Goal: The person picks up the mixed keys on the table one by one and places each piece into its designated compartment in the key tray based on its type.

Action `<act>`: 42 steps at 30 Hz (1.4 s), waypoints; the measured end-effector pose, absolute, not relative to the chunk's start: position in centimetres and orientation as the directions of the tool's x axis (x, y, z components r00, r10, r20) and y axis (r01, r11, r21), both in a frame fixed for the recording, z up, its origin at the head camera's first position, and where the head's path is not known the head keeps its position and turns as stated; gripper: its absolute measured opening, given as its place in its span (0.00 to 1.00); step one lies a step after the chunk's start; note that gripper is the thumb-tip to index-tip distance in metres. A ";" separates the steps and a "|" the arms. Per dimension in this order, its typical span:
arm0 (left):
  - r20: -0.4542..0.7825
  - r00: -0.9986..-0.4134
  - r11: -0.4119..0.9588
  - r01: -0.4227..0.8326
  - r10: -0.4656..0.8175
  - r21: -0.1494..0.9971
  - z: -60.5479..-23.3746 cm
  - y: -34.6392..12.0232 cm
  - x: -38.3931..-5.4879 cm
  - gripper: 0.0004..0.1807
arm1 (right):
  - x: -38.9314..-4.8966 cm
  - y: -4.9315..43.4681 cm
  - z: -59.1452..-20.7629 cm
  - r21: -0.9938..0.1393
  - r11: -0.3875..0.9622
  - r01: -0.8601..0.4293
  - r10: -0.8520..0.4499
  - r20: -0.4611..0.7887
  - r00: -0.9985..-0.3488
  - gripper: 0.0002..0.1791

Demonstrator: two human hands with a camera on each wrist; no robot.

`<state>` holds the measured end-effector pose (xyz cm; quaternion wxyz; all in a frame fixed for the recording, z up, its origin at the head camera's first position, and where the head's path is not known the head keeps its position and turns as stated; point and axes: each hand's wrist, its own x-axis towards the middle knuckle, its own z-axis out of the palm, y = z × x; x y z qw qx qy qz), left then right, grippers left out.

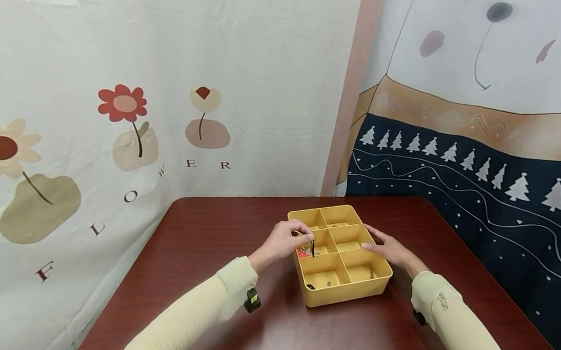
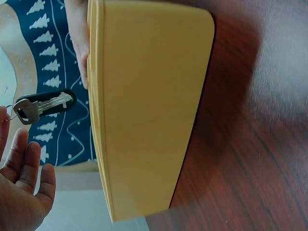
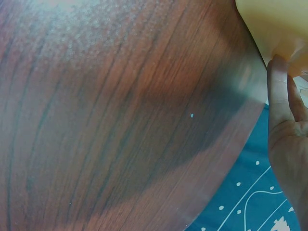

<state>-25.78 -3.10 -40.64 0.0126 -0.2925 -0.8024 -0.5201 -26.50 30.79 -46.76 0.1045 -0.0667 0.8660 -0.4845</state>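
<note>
My left hand (image 1: 288,240) pinches the ring of a key (image 2: 30,110) over the middle left compartment of a yellow divided box (image 1: 349,293). Alongside the key dangles a dark oval fob (image 2: 70,100). In the left wrist view the other left fingers are loosely bent below the ring. At the box's right side, my right hand (image 1: 391,248) holds the wall, its thumb at the rim and its fingers against the outside. A red packet-like item (image 1: 304,253) lies in the compartment under the key.
The box stands on a dark red-brown table (image 1: 208,241). A small black item (image 1: 310,287) sits in its front left compartment and a small thin item (image 1: 371,273) in its front right one. Printed curtains (image 1: 258,92) hang behind the table and along its right side.
</note>
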 end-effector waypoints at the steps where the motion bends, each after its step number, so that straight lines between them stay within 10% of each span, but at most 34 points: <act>1: 0.321 -0.826 0.290 0.484 0.463 0.826 -40.7 -2.9 -25.7 0.02 | -26.5 30.8 -46.8 -0.853 0.522 -0.015 -0.217 -0.116 -0.969 0.44; 27: 0.313 -0.790 0.301 0.518 0.527 0.801 -42.0 -1.5 -24.5 0.02 | -27.2 30.3 -47.0 -0.846 0.532 -0.031 -0.233 -0.111 -0.966 0.43; 42: 0.308 -0.882 0.530 0.462 0.357 0.711 -41.5 -8.5 -29.3 0.17 | -27.0 31.6 -46.6 -0.838 0.542 0.059 -0.220 -0.209 -0.953 0.43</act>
